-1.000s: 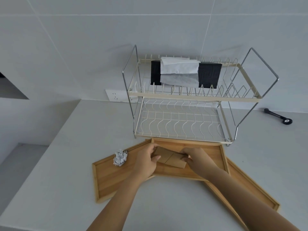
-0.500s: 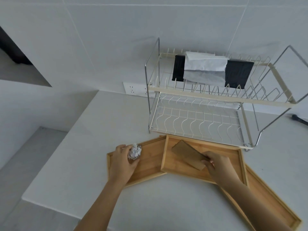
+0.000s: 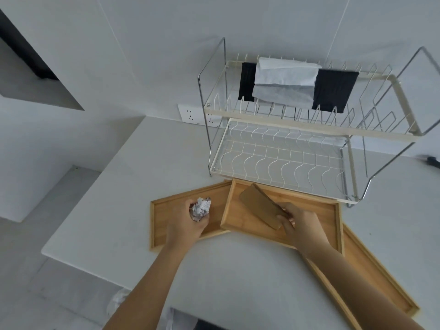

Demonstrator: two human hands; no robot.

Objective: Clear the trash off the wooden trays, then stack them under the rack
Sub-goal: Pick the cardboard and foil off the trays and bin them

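Observation:
Three wooden trays lie fanned on the white counter in front of the wire dish rack [image 3: 297, 129]. The left tray [image 3: 164, 210] and the right tray [image 3: 371, 265] sit partly under the middle tray [image 3: 316, 210]. My left hand [image 3: 188, 222] is shut on a crumpled white paper ball [image 3: 201, 208] over the left tray. My right hand [image 3: 300, 225] grips one end of a flat brown cardboard piece [image 3: 259, 206], tilted up off the middle tray.
White and black cloths [image 3: 285, 82] hang on the rack's upper tier. A wall socket [image 3: 190, 114] sits left of the rack. A black tool [image 3: 432, 160] lies at the far right. The counter's edge [image 3: 71, 258] drops off at the left.
My left hand left the cardboard, moved left to the paper ball and closed on it. My right hand has raised the cardboard's far end. The view has swung left.

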